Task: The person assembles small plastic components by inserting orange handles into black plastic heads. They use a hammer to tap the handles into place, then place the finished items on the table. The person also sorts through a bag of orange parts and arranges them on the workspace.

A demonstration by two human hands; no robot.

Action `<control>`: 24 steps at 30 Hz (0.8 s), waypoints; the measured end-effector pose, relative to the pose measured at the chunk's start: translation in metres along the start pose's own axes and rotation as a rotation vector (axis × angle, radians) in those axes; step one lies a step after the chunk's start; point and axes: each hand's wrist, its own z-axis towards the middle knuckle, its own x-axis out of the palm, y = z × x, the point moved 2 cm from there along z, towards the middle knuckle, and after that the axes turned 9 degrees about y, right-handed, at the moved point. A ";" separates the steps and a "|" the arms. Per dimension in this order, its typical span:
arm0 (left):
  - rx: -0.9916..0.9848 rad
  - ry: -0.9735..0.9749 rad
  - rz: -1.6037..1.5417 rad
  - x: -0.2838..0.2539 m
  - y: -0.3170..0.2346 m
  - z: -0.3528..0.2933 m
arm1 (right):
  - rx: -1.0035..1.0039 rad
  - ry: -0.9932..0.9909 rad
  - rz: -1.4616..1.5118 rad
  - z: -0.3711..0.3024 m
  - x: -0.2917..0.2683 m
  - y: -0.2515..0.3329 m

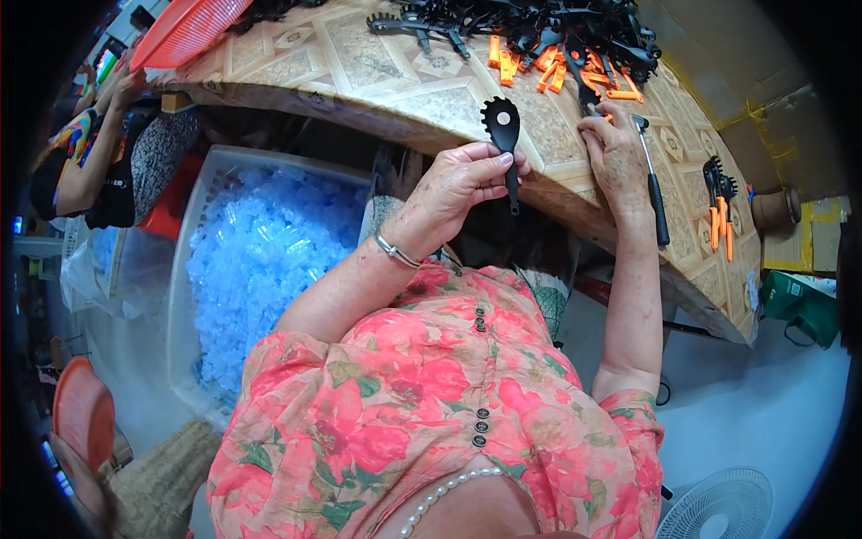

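Observation:
My left hand (453,187) is closed round the stem of a black pasta server head (504,131), holding it upright just off the table's near edge. The toothed, spoon-like bowl points away from me, and no orange handle is on its stem. Over the tabletop, my right hand (620,162) has its fingertips pinched together beside the orange handle pieces (549,67). A bit of orange and a black part show at those fingertips, but what they grip is mostly hidden. Behind the handles lies a heap of black utensil heads (575,27).
A hammer (658,207) with a black grip lies right of my right hand. Farther right are black utensils with orange handles (719,211). A white crate (184,269) of bluish clear plastic pieces stands below left. Another person's arm (90,171) reaches toward a red basket (184,36).

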 end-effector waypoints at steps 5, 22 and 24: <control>0.042 -0.012 -0.025 0.000 0.000 -0.003 | -0.001 -0.095 0.217 -0.014 -0.001 0.011; 0.137 -0.034 0.099 0.010 0.017 0.005 | 0.182 -0.103 0.130 -0.014 0.013 -0.019; 0.136 -0.064 0.121 0.009 0.014 0.003 | 0.220 -0.145 0.239 -0.012 0.007 -0.009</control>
